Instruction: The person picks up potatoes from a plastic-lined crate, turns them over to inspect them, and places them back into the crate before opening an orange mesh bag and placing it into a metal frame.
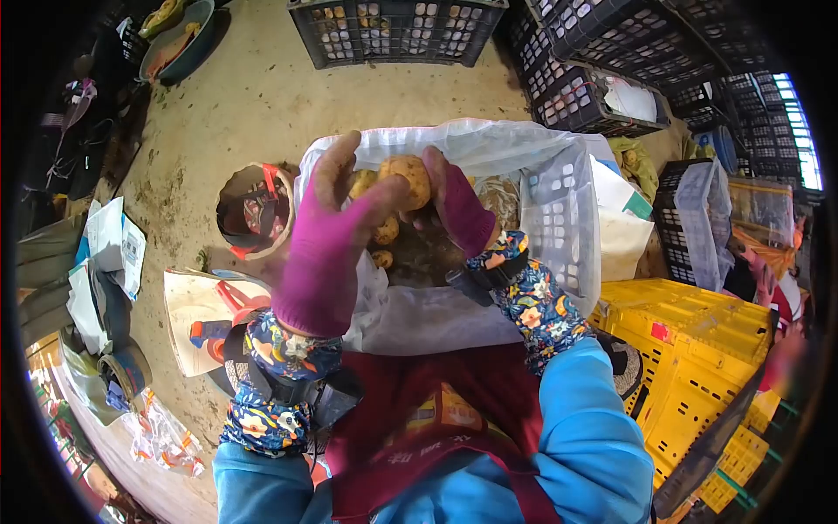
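A round, dirt-specked potato (406,181) is held over the lined crate by my right hand (460,203), its gloved fingers curled at the potato's right side. My left hand (327,229), in a purple glove with dark, soiled fingertips, is spread open on the left. Its thumb overlaps the potato's left edge in this view. Below them is a plastic crate (563,223) lined with a white sheet (471,133). Several smaller potatoes (385,230) show inside it, partly hidden behind my left hand.
A black crate of potatoes (397,39) stands ahead on the dirty floor (288,100), with stacked black crates (594,96) at the far right. Yellow crates (690,349) sit at my right. To the left are a round bin (255,210) and a cardboard box (196,319).
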Available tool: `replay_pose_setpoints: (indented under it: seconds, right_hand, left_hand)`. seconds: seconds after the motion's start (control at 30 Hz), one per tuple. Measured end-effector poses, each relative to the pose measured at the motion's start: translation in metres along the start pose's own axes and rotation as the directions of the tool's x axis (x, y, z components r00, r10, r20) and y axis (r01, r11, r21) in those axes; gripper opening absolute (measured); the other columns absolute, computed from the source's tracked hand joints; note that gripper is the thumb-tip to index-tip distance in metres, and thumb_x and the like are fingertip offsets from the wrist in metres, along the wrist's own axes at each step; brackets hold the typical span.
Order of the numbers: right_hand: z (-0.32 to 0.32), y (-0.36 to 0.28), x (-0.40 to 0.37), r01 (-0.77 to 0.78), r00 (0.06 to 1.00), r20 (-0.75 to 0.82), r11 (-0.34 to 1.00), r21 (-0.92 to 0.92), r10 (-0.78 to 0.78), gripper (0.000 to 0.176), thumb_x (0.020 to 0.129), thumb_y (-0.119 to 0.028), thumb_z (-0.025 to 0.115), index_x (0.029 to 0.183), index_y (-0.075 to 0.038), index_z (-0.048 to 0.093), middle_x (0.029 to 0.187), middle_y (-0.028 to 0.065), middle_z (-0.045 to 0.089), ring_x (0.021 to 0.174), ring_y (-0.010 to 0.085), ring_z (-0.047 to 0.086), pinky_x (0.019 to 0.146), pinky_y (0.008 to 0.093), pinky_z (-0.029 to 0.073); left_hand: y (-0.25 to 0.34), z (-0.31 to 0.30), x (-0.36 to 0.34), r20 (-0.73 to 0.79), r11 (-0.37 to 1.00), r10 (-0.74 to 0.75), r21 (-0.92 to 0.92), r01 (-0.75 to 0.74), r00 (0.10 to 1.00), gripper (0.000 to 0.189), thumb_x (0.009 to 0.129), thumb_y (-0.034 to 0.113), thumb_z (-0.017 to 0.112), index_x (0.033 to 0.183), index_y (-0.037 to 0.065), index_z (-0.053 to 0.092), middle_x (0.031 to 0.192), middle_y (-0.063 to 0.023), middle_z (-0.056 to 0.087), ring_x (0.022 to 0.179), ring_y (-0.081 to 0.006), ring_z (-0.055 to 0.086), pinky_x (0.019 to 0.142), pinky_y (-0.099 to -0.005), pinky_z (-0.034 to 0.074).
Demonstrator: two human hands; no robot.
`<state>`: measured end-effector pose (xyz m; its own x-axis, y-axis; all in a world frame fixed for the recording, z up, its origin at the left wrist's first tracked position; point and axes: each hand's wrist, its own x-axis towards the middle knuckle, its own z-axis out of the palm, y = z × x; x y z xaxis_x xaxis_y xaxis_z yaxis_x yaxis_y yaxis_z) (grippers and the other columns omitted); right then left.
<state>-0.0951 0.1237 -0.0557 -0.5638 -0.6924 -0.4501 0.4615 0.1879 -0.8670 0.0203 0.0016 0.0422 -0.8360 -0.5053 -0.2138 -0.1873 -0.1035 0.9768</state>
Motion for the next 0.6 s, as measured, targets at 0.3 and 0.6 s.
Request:
replay_pose_setpoints:
  seconds: [0.3,0.6]
  right_hand:
    - [0.002,0.124,0.091,-0.015,0.991,-0.097,0.645,-0.764,-0.092,0.052,0.082,-0.025,0.065,0.130,-0.009,0.053,0.128,0.0169,0.060,0.119,0.0370,0.056,0.097,0.0444,0.047]
    - [0.021,0.237,0.093,0.228,0.971,0.197,0.287,-0.931,-0.133,0.049,0.090,-0.038,0.057,0.127,-0.007,0.053,0.118,0.0149,0.060,0.111,0.0319,0.057,0.093,0.0419,0.046]
  left_hand:
    - [0.023,-0.016,0.003,-0.049,0.890,-0.176,-0.434,0.138,0.983,0.045,0.090,0.021,0.053,0.130,0.002,0.045,0.119,-0.0130,0.057,0.106,-0.0258,0.060,0.089,-0.0360,0.051]
    - [0.023,-0.023,0.016,0.141,0.724,-0.321,-0.601,0.339,0.937,0.026,0.088,0.017,0.064,0.109,0.003,0.059,0.100,-0.0077,0.062,0.097,-0.0215,0.060,0.089,-0.0323,0.048]
